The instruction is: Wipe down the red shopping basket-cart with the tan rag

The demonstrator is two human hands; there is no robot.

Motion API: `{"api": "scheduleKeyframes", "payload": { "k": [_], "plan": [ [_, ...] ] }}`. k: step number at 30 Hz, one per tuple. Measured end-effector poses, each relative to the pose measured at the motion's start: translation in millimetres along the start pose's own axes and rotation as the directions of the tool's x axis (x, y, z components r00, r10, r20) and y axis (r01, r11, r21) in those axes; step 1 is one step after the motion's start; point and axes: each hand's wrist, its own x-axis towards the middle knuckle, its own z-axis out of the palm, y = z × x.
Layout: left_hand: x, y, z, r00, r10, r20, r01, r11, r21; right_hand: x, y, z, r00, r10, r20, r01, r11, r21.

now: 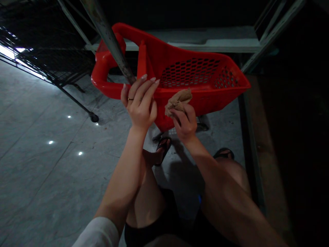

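A red plastic shopping cart (203,103) with a honeycomb-holed basket stands in front of me. My left hand (141,99), a thin ring on one finger, rests on its near rim close to the handle. The fingers of that hand are stretched out and it holds nothing loose. A crumpled tan cloth (180,99) is pinched in my right hand (185,120), against the cart's near side just below the rim. Part of the cloth is hidden under the fingers.
A worn metal pole (110,37) slants down to the cart near my left hand. Behind the cart is a metal rack with a pale shelf (205,37). A dark wire cart (51,44) with a caster (94,117) stands left on the grey tiled floor (46,171).
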Motion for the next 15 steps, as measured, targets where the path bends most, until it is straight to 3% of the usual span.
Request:
{"api": "scheduleKeyframes", "payload": {
  "k": [6, 10, 15],
  "plan": [
    [0, -2, 0.0, 0.999, 0.039, 0.037, -0.041, 0.998, 0.047, -48, 28, 39, 0.965, 0.033, 0.262, -0.015, 0.997, -0.069],
    [0, 1, 3.1, 1.000, 0.013, 0.027, -0.015, 0.997, 0.075, -72, 36, 54, 0.933, 0.029, 0.358, -0.008, 0.998, -0.060],
    [-1, 4, 9.3, 1.000, -0.014, -0.002, 0.014, 0.999, 0.037, -88, 38, 43, 0.804, 0.166, 0.571, -0.105, 0.985, -0.138]
  ]
}}
